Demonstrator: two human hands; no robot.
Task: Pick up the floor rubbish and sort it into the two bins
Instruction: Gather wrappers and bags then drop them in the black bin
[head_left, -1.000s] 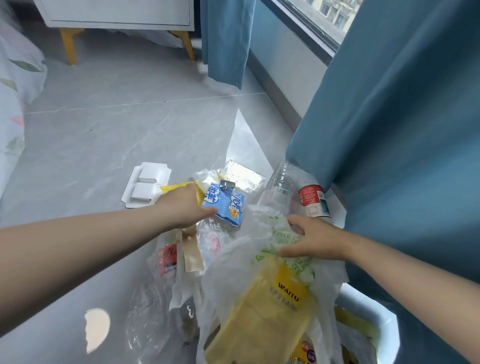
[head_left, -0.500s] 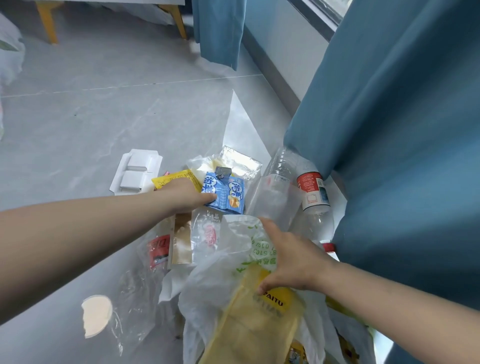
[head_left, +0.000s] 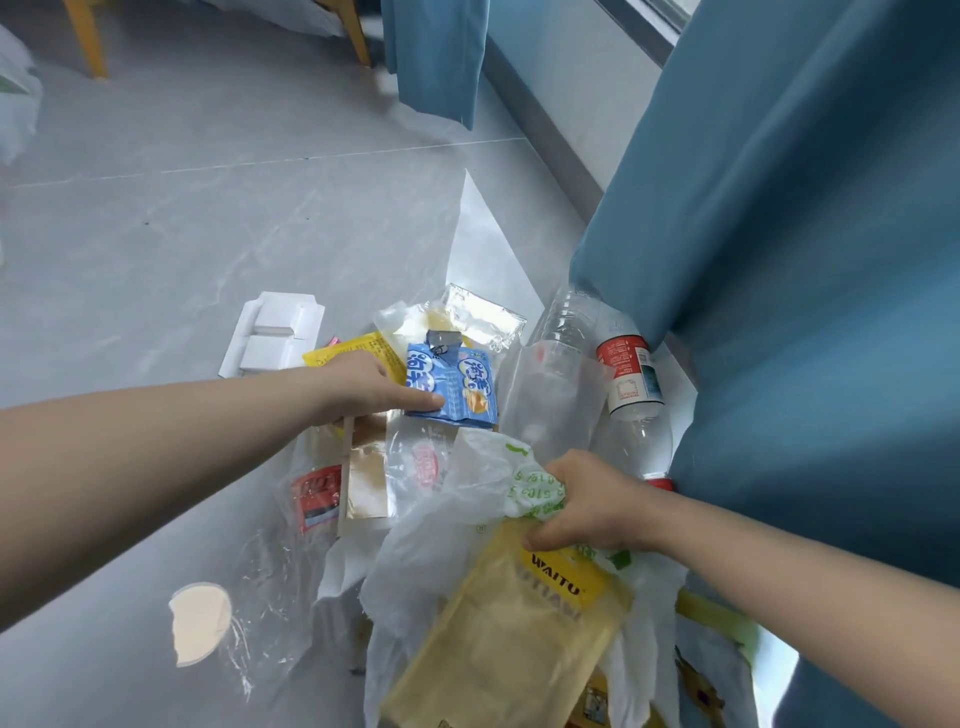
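Pinches the blue snack wrapper (head_left: 457, 387) at its lower left edge with the left hand (head_left: 363, 387), thumb on top, in the rubbish heap on the grey floor (head_left: 208, 234). Clenches the right hand (head_left: 587, 501) round a bunched white plastic bag (head_left: 467, 499) with green print, knuckles touching a yellow pouch (head_left: 509, 639) below. Behind the wrapper, a silver foil packet (head_left: 483, 312) and a yellow wrapper (head_left: 353, 349). Further left, a white moulded tray (head_left: 275, 332). To the right, a clear bottle (head_left: 628, 384) with a red label, lying against the blue curtain (head_left: 805, 260).
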